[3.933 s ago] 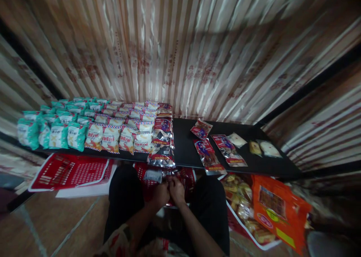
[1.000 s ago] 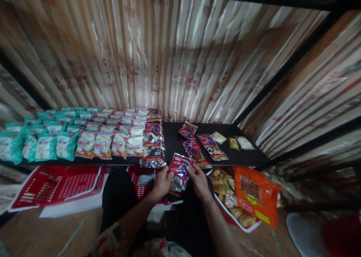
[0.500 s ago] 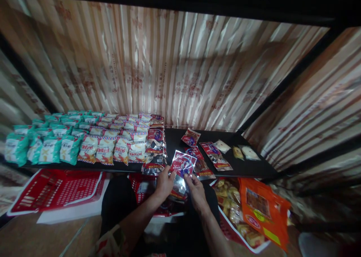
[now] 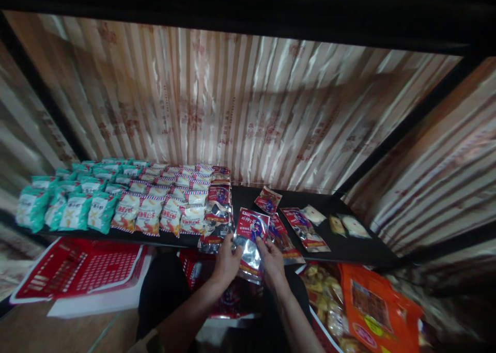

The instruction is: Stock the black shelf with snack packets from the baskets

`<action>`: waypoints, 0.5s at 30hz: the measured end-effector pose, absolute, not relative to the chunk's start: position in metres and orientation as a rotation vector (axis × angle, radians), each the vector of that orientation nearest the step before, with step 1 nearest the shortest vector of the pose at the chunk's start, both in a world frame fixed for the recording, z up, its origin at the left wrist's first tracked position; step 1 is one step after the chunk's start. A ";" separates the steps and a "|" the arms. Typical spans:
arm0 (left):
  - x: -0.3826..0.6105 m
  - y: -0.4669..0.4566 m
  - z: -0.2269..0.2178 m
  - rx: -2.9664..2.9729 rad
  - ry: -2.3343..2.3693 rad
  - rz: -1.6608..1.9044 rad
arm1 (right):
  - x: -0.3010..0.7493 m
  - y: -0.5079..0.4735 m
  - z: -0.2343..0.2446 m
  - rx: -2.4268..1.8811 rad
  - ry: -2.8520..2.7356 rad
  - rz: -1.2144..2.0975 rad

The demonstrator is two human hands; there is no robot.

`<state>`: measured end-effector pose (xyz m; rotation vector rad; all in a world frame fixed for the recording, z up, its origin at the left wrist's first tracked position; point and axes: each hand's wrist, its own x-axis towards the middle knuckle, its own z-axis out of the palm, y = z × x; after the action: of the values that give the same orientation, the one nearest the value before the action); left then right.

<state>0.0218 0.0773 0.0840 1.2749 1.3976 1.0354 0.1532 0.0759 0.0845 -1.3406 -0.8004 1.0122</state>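
Between my two hands is a red and silver snack packet [image 4: 250, 239], held upright by its sides just before the shelf's front edge. My left hand [image 4: 227, 260] grips its left side, fingers closed. On the other side my right hand [image 4: 272, 264] pinches it with the thumb on the front. Similar red packets stand in a column [image 4: 219, 208] left of my hands. Behind and to the right lie more of them: a red packet [image 4: 268, 200] at the back, a partly hidden packet [image 4: 282, 236], and a larger-looking packet [image 4: 304, 229].
Teal bags [image 4: 77, 208] and white-and-red bags [image 4: 151, 211] fill the left of the black shelf [image 4: 349, 247]. Small clear-wrapped pieces [image 4: 354, 226] lie at right. Below are a red basket [image 4: 93, 265], an orange bag [image 4: 377, 306] and wrapped snacks [image 4: 325, 296]. Striped curtain [image 4: 248, 105] hangs behind.
The held packet has turned more upright and its front shows more fully. Both hands still grip it. The whole view has shifted slightly, with the shelf appearing lower.
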 end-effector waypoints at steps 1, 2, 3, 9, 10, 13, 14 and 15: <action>0.021 0.077 0.084 1.251 1.394 1.051 | 0.152 0.080 0.088 -1.345 -0.775 1.033; 0.020 0.077 0.085 1.237 1.389 1.070 | 0.151 0.083 0.092 -1.349 -0.758 1.058; 0.019 0.078 0.086 1.234 1.385 1.088 | 0.149 0.087 0.096 -1.349 -0.750 1.080; 0.018 0.082 0.094 1.283 1.428 1.199 | 0.147 0.110 0.110 -1.373 -0.838 1.053; 0.018 0.083 0.094 1.302 1.434 1.217 | 0.147 0.114 0.110 -1.401 -0.856 1.026; 0.018 0.087 0.096 1.394 1.452 1.229 | 0.149 0.127 0.111 -1.457 -0.928 0.929; 0.018 0.088 0.097 1.424 1.459 1.224 | 0.149 0.131 0.112 -1.464 -0.952 0.903; 0.017 0.090 0.098 1.449 1.463 1.224 | 0.148 0.135 0.113 -1.464 -0.970 0.884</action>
<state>0.0174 0.0895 0.0980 1.4493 1.4633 1.2237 0.1480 0.1352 0.1127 -1.4641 -0.9704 0.8844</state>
